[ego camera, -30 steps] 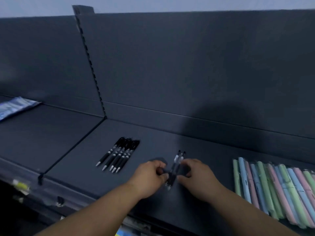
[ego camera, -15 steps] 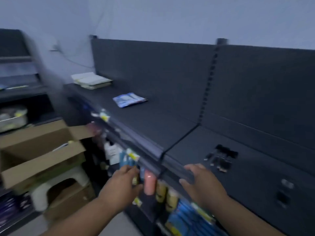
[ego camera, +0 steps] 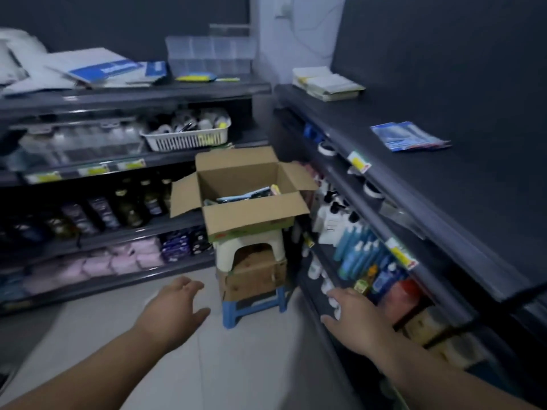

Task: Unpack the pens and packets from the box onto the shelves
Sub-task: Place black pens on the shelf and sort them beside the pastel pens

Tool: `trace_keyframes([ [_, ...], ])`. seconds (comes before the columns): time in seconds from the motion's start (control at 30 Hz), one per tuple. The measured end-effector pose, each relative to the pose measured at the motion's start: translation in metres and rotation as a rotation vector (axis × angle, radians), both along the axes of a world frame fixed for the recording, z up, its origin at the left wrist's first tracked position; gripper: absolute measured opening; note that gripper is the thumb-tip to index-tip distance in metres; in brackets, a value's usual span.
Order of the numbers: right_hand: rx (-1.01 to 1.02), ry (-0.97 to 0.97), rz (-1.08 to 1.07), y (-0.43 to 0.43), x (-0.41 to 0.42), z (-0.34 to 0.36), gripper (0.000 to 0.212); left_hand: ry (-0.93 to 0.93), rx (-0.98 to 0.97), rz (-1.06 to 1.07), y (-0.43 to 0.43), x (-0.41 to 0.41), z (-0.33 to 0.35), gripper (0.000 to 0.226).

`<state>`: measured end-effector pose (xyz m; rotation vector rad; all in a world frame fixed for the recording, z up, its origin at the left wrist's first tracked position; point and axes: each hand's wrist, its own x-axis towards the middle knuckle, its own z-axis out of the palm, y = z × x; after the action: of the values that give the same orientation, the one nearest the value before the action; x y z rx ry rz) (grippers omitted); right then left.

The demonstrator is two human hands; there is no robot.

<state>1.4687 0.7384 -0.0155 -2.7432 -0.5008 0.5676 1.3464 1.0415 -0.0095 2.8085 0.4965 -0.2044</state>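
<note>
An open cardboard box (ego camera: pixel 251 216) stands on a white stool in the corner, its flaps spread, with packets (ego camera: pixel 245 195) lying inside. My left hand (ego camera: pixel 173 312) reaches forward over the floor, fingers relaxed, holding nothing. My right hand (ego camera: pixel 353 316) is stretched out beside the lower shelves on the right, fingers spread, holding nothing too. Both hands are well short of the box. A blue packet (ego camera: pixel 410 136) lies on the dark top shelf (ego camera: pixel 444 187) to the right.
The white stool (ego camera: pixel 225 253) stands on a second carton and a blue stool (ego camera: pixel 236 310). Stocked shelves line the left wall and the right side, with bottles (ego camera: pixel 355 255) below the top shelf. A white basket (ego camera: pixel 189 139) sits on the left shelf. Pale floor tiles lie in front.
My view has swung left from the shelf with the black pens to the corner with the box. Both hands let go of the pens and now reach toward the box, holding nothing.
</note>
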Motion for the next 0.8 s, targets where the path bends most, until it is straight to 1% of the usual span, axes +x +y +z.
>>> trace_keyframes([
  [0.17,-0.051,0.068,0.069,0.024,0.062,-0.031,0.054,0.073,-0.001,0.103,0.024,0.035,-0.019,0.057],
  [0.33,-0.024,0.093,0.141,0.056,0.17,-0.038,0.056,0.079,-0.013,0.217,0.038,0.117,-0.022,0.057],
  [0.5,0.079,0.041,0.179,0.099,0.281,-0.014,0.047,-0.005,-0.061,0.311,0.048,0.209,-0.011,0.052],
  [0.57,0.115,0.013,0.192,0.122,0.316,-0.006,0.048,-0.051,-0.097,0.338,0.055,0.24,-0.009,0.047],
  [0.63,0.129,-0.001,0.199,0.144,0.343,-0.003,0.05,-0.075,-0.13,0.363,0.064,0.265,-0.01,0.045],
  [0.8,0.185,0.031,0.196,0.195,0.379,-0.026,0.043,-0.072,-0.23,0.457,0.1,0.323,-0.026,0.049],
])
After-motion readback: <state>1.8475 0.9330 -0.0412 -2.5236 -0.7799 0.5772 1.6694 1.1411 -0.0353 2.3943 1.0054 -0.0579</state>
